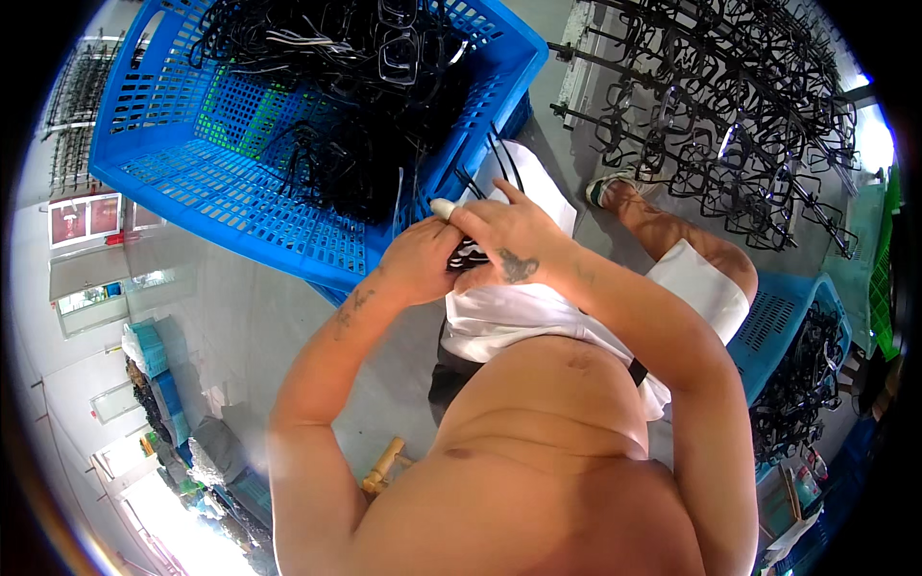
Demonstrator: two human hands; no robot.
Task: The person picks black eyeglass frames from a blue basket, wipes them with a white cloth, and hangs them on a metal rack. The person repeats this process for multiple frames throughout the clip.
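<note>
Our left hand [418, 264] and right hand [519, 233] are folded together around thin, glossy black strips [468, 255], at the near right corner of the blue perforated plastic basket [235, 216], where we see black rectangular eyeglass frames [423, 60] heaped.

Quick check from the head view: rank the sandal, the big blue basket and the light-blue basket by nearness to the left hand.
Nearest to the left hand first:
1. Big blue basket: right beside it, ahead and to the left.
2. Sandal: on the foot, ahead to the right.
3. Light-blue basket: far right, beyond the knee.
</note>
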